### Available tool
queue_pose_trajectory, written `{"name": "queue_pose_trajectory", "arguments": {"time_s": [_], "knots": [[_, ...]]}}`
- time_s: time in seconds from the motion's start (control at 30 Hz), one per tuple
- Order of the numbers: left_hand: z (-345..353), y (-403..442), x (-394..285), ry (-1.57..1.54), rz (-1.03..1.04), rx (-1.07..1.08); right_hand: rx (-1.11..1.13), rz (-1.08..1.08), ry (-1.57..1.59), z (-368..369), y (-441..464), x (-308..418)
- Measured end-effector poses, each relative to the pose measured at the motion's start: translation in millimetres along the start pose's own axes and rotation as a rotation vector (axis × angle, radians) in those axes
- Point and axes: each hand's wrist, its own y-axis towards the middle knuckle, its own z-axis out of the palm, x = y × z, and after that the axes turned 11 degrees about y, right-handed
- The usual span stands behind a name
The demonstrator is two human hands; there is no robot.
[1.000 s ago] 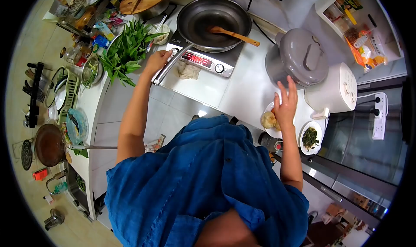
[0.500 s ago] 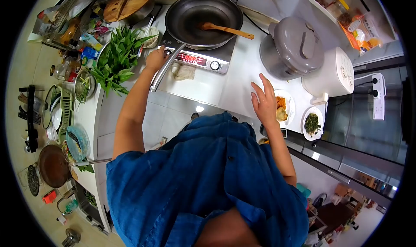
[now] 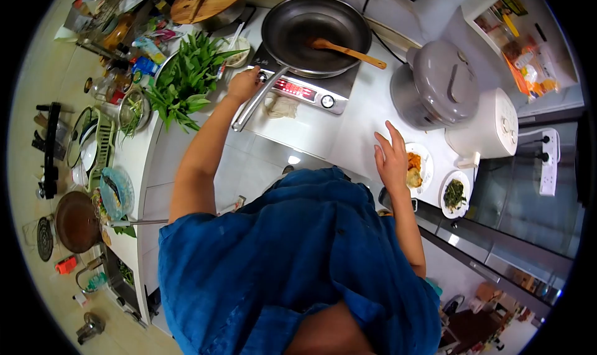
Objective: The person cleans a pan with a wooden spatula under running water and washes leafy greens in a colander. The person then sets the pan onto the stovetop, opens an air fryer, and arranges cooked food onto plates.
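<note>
My left hand is closed at the left knob of the induction cooker, beside the pan handle. Red digits glow on the cooker's panel. A dark wok-like pan sits on top, with a wooden spatula resting inside and over its rim. Nothing is held in my right hand, which is raised with fingers apart, just left of a white plate of orange and pale food. A smaller plate of greens is further right.
Leafy greens and a white bowl are left of the cooker. A folded cloth lies before it. To the right are a grey pressure cooker and a white appliance. A wooden-lidded pot stands behind.
The view has shifted. My right hand has moved left, off the plate of orange food, uncovering it. My left hand stays at the cooker's left knob.
</note>
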Motion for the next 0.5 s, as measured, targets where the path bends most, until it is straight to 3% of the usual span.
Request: {"name": "queue_pose_trajectory", "arguments": {"time_s": [0.5], "knots": [[-17.8, 1.8, -10.5, -0.035, -0.223, 0.175, 0.067, -0.004, 0.048, 6.3, 6.8, 0.6]]}}
